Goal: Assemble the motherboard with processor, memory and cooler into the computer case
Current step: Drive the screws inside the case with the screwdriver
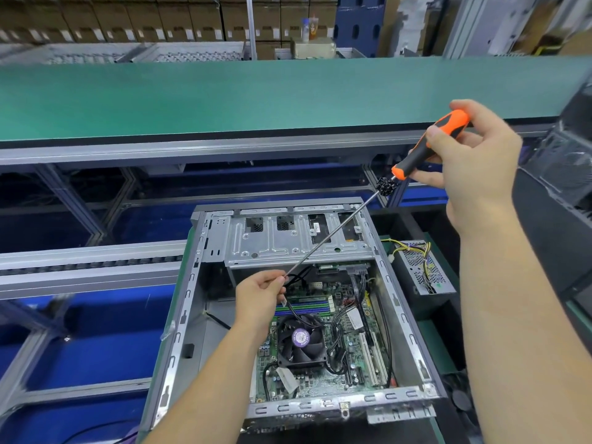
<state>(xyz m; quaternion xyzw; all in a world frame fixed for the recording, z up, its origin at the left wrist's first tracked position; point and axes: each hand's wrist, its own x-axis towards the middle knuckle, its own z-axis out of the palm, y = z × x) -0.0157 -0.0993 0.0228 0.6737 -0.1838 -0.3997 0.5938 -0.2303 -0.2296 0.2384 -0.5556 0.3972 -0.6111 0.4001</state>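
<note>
Motherboard (pixel 320 341) lies seated in the case (pixel 192 302), cooler (pixel 301 342) mounted; it looks stiff but fragile, so handle by edges. Right hand (pixel 474 161) grips the screwdriver (pixel 426 145) handle, left hand (pixel 259 293) pinches its tip (likely setting a screw).

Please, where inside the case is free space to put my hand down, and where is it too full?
Inside the case, bare floor shows at left, between the left wall and the motherboard. It is crowded around the fan, where cables loop over the board. The left hand pinches the tip of the screwdriver; the right hand grips its handle.
</note>
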